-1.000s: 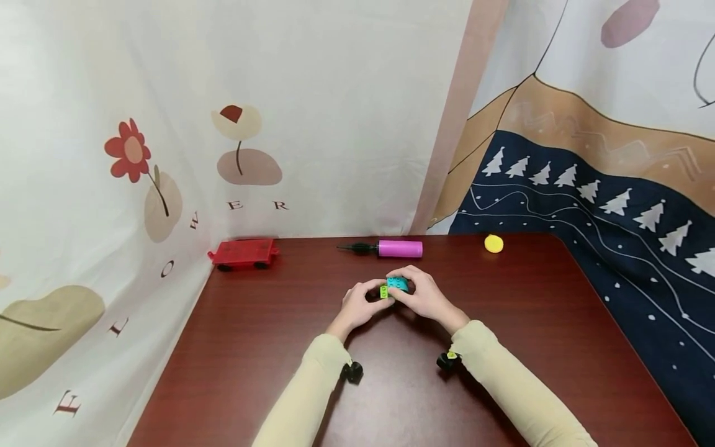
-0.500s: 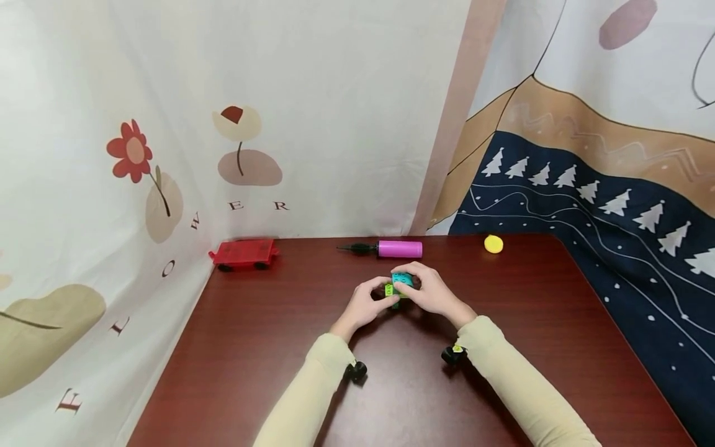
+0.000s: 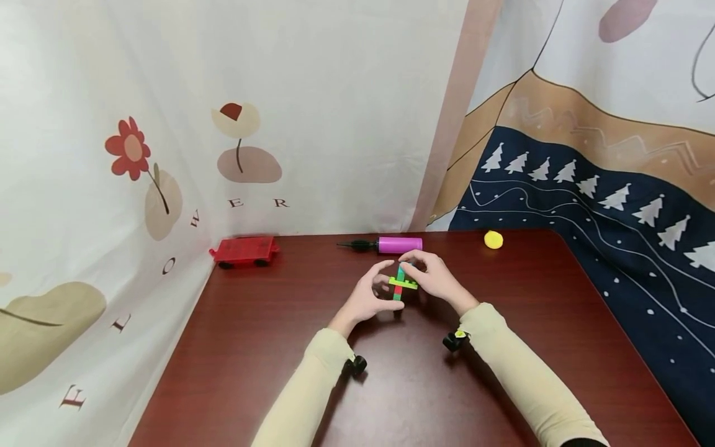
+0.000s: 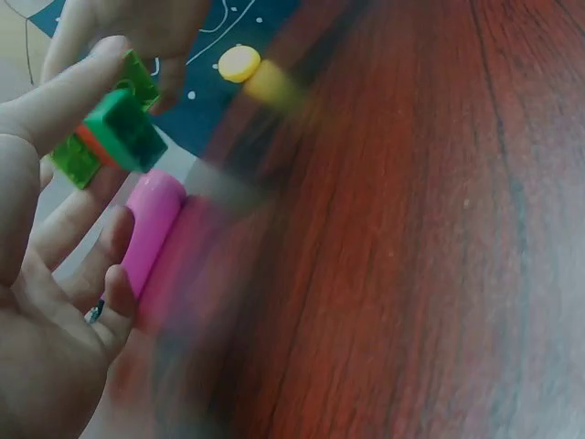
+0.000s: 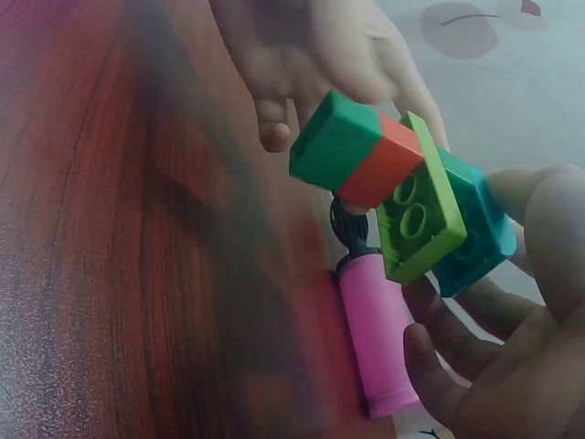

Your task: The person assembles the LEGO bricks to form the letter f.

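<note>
Toy building blocks joined in a small stack hang over the table between both hands. In the right wrist view the stack runs from a green block through an orange-red block and a lime plate to a teal block. My right hand pinches the teal end between thumb and fingers. On the other side, my left hand is spread around the stack, its thumb close by the green end and its fingers behind. The lime plate's studs face upward in the head view.
At the back of the brown table lie a red toy wagon, a pink hand pump with a black nozzle, and a yellow round object. Patterned curtains hang along the back and sides.
The block stack has turned, so its lime plate and red part now show edge-on. My left fingers have spread off the lime piece, while my right hand has risen slightly with the teal end.
</note>
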